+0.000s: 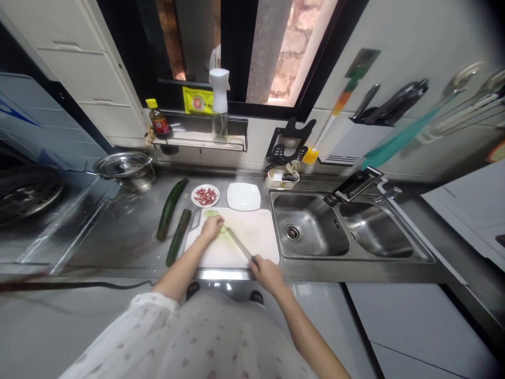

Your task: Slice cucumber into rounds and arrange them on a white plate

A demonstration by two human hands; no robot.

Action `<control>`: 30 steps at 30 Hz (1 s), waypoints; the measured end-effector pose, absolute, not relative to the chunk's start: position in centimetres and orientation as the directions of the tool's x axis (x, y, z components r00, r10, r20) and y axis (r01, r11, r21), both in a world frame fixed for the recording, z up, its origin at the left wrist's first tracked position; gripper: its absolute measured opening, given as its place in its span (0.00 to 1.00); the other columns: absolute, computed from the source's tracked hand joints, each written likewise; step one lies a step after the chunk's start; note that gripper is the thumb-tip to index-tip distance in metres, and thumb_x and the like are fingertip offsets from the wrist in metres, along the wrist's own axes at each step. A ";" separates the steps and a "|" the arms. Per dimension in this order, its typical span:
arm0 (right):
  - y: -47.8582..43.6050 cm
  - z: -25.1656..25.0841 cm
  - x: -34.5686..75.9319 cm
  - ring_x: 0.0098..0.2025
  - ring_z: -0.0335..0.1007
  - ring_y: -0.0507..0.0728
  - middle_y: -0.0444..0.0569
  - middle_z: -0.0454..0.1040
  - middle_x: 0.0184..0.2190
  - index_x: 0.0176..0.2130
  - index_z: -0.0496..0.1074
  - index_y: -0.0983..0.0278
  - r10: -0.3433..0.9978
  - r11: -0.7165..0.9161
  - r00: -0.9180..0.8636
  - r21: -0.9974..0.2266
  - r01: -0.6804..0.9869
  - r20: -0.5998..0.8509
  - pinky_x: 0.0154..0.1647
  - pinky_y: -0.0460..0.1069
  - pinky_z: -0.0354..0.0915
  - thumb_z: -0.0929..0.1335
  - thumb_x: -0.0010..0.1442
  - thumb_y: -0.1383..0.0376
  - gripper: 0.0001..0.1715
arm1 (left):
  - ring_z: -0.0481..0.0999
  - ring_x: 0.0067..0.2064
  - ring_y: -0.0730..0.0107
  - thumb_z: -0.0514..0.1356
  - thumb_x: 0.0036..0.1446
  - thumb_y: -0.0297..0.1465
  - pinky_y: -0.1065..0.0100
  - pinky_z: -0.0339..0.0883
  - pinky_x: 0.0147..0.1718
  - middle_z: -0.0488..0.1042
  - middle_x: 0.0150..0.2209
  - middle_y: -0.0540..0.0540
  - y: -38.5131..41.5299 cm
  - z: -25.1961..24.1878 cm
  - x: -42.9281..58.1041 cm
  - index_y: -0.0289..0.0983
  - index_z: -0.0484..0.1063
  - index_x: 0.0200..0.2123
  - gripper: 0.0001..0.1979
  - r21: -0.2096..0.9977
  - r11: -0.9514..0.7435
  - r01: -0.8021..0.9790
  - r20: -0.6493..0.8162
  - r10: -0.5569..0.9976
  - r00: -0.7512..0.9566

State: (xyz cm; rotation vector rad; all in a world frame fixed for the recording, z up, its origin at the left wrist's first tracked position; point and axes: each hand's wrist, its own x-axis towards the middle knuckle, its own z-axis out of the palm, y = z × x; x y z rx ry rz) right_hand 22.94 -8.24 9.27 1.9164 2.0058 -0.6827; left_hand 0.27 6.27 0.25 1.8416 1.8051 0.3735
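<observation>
My left hand (213,227) is closed at the left part of a white cutting board (252,231), its fingers on a piece of cucumber (223,229) whose pale cut face shows. How long that piece is stays hidden under the hand. My right hand (265,269) grips the dark handle of a kitchen knife (240,243) at the board's front right. The blade slants up and left, its tip close by the cucumber piece. A few cucumber slices (211,213) lie behind my left hand. Left of the board are a long cucumber (172,209) and a shorter one (179,239).
Behind the board stand a plate of chopped red pieces (205,196) and a white dish (243,196). A double sink (311,223) with a black faucet (351,187) is on the right. A lidded steel pot (130,171) stands back left, below a shelf (197,141) with bottles.
</observation>
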 end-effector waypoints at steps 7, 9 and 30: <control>-8.0 9.2 22.4 0.43 0.73 0.59 0.54 0.76 0.41 0.48 0.67 0.61 0.842 0.027 -0.098 -0.141 0.990 -0.531 0.36 0.48 0.58 0.57 0.68 0.55 0.19 | 0.74 0.46 0.63 0.57 0.56 0.30 0.69 0.63 0.42 0.76 0.42 0.45 6.2 0.5 -0.4 0.40 0.74 0.40 0.09 0.460 0.138 0.877 -0.215 0.976 -0.041; -8.0 9.2 22.3 0.44 0.73 0.59 0.54 0.76 0.41 0.49 0.67 0.61 0.841 0.033 -0.104 -0.141 0.989 -0.530 0.37 0.48 0.58 0.57 0.68 0.55 0.19 | 0.73 0.46 0.63 0.58 0.55 0.31 0.69 0.63 0.43 0.75 0.43 0.45 6.1 0.5 -0.3 0.41 0.74 0.41 0.10 0.450 0.159 0.879 -0.239 0.970 -0.053; -7.9 8.9 21.4 0.44 0.74 0.60 0.56 0.77 0.41 0.48 0.68 0.63 0.837 0.020 -0.088 -0.131 0.991 -0.540 0.39 0.50 0.62 0.55 0.68 0.59 0.19 | 0.73 0.45 0.62 0.57 0.55 0.30 0.68 0.64 0.42 0.76 0.41 0.44 6.3 0.5 -0.1 0.40 0.74 0.39 0.09 0.398 0.178 0.900 -0.268 0.961 -0.071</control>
